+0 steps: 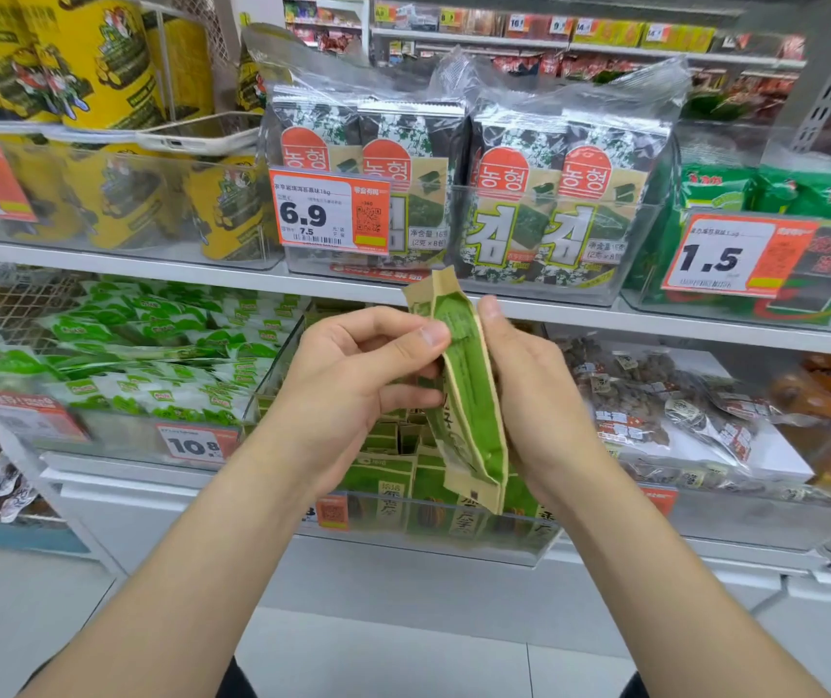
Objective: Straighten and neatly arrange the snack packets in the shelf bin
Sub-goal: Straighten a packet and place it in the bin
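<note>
A green and tan snack packet is held up edge-on in front of the lower shelf, both hands on it. My left hand pinches its left side, thumb on the green face and fingers curled behind. My right hand grips its right edge, thumb up near the top. Below and behind the hands, a clear shelf bin holds several matching green packets standing on end, some leaning.
Clear bins of seaweed packs and yellow canisters stand on the shelf above. Green-and-white packets fill the bin to the left; brown snack bags lie to the right. Orange price tags hang on the bin fronts.
</note>
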The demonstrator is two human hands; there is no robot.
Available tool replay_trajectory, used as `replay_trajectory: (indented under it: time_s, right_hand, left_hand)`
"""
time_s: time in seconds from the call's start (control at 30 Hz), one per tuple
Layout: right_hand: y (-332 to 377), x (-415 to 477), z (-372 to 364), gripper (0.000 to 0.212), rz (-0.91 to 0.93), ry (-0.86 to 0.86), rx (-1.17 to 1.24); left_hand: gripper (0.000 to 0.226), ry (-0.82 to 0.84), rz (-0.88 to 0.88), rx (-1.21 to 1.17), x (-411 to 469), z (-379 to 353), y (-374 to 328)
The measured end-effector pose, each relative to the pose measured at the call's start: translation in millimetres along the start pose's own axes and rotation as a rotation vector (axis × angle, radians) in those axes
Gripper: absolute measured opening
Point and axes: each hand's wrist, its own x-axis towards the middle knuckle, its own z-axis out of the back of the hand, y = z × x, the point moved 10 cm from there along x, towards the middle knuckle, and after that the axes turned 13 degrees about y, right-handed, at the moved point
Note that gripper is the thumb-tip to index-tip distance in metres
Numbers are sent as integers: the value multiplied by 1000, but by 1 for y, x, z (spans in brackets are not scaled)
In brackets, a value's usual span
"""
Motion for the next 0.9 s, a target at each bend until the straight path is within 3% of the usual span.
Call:
replay_trajectory:
  time_s: [0.07,0.1,0.27,0.53,0.67,0.73,0.8,0.9]
  right_hand:
    - [3,0,-6,63,22,63,17]
    - [6,-1,-6,61,44,57,5]
    - [6,-4,1,21,65,-59,40]
    - [16,-4,-6,20,124,24,-53]
    - [12,-5,-6,39,46,157,-323]
    - [10,-7,-3,38,23,163,-392]
    - [15,-8,0,31,78,123,-359]
    - [26,-9,3,25,193,44,-263]
  left_hand:
    - [8,-36,-11,45,0,4,-2]
    - [8,-45,-11,68,-1,6,-3]
    - [7,-81,6,153,-2,7,-4]
    - [11,-126,-25,100,-4,9,-7]
    - [5,-232,-101,24,-6,24,-11]
    - [6,-266,-129,23,-7,30,-14]
    - [5,-234,-145,23,-6,26,-16]
    - [28,-98,-75,116,-3,11,-11]
